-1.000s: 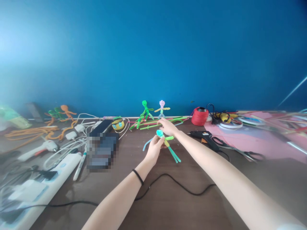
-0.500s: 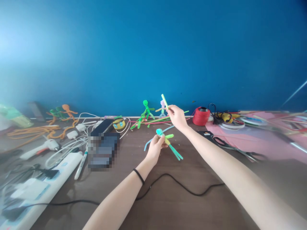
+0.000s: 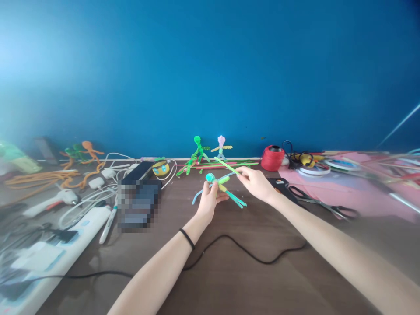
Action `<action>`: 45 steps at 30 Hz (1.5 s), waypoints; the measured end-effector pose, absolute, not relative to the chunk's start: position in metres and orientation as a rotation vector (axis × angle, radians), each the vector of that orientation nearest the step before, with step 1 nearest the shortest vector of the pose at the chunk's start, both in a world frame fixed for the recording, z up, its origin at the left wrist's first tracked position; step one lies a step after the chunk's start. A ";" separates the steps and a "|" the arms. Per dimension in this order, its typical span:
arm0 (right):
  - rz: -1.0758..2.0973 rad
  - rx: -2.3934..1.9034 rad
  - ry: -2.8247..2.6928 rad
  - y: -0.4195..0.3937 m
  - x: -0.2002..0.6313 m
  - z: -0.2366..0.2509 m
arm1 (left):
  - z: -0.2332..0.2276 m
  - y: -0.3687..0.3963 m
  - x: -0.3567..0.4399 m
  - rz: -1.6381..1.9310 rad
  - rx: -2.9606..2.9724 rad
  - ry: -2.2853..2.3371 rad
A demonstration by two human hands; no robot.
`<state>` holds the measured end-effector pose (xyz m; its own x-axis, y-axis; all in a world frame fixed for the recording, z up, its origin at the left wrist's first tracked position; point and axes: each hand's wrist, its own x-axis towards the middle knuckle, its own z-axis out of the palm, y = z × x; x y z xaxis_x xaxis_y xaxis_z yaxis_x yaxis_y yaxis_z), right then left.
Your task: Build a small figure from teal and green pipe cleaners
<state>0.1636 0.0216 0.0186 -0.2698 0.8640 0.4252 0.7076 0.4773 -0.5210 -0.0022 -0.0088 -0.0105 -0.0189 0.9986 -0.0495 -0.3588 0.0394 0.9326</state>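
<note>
My left hand pinches a small pipe-cleaner figure above the table. The figure has a turquoise coiled head, a yellow-green wrapped part, light blue arms stretching to both sides, and turquoise legs pointing right and down. To its right, my right hand is closed on one end of a light green pipe cleaner, whose free end points up and left. Behind the hands, a green pipe-cleaner figure and a pink-headed pipe-cleaner figure lean at the wall.
Loose pipe cleaners lie along the wall. On the right are a red thread spool, scissors and pink sheets. Leftward are a pixelated dark object, a power strip and a glue gun. A black cable crosses the front.
My right hand has come down and slightly right, and the light green pipe cleaner has tilted from steep to slanting left. My left hand and the figure have shifted slightly left.
</note>
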 end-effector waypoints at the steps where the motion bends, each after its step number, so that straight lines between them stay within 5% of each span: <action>1: 0.336 -1.356 -2.022 0.022 0.164 0.010 | -0.011 -0.009 -0.003 1.347 0.889 0.968; 10: 0.464 -1.272 -1.891 0.007 0.159 -0.012 | -0.010 -0.007 -0.010 1.229 0.962 0.853; 17: 1.012 -1.080 -1.952 -0.009 0.153 -0.003 | -0.007 -0.011 -0.010 1.214 1.105 0.834; 37: 0.674 -1.160 -1.982 -0.015 0.147 -0.003 | -0.017 -0.016 0.004 1.247 1.062 0.842; 45: 0.799 -1.075 -1.940 -0.013 0.148 -0.011 | -0.013 -0.015 0.002 1.268 1.209 0.982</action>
<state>0.1479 -0.0134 -0.0109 -0.3525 0.8804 0.3172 0.4020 0.4486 -0.7983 0.0017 -0.0153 -0.0126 0.0926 0.9909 0.0981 -0.1529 -0.0832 0.9847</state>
